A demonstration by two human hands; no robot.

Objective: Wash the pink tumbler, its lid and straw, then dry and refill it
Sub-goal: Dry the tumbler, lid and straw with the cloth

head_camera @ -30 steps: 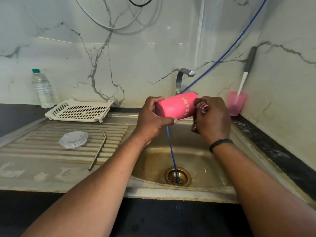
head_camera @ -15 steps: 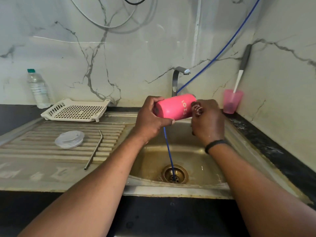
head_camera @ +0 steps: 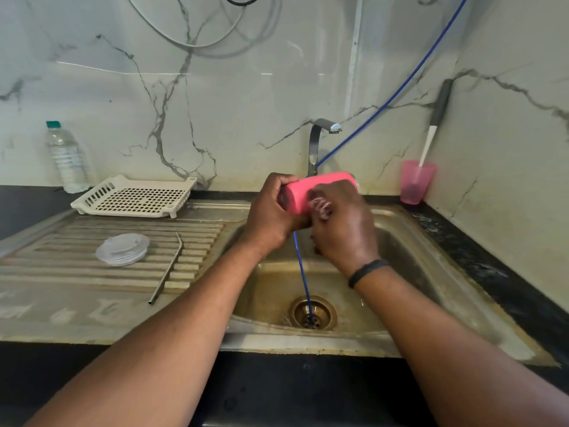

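Pink tumbler (head_camera: 311, 188) lies on its side in the air above the sink (head_camera: 409, 241), just in front of the tap (head_camera: 317, 140). The left hand (head_camera: 271, 217) grips its near end, fingers curled round it, so that end is mostly covered. The right hand (head_camera: 345, 229) covers the front of the tumbler's body; its fingers are curled on something pale and blurred pressed against the pink wall, and what that thing is cannot be made out. The tumbler's far end is only partly visible behind this hand.

A clear lid (head_camera: 123, 249) lies flat on the ribbed draining board, and a bent metal straw (head_camera: 167, 266) lies just beside it, apart from it. A blue hose (head_camera: 303, 272) passes behind the hands and drops into the drain. A white tray (head_camera: 135, 197) and a water bottle (head_camera: 66, 158) stand at the back left. A pink cup (head_camera: 417, 181) holding a brush stands in the right corner on the dark desk (head_camera: 492, 272).
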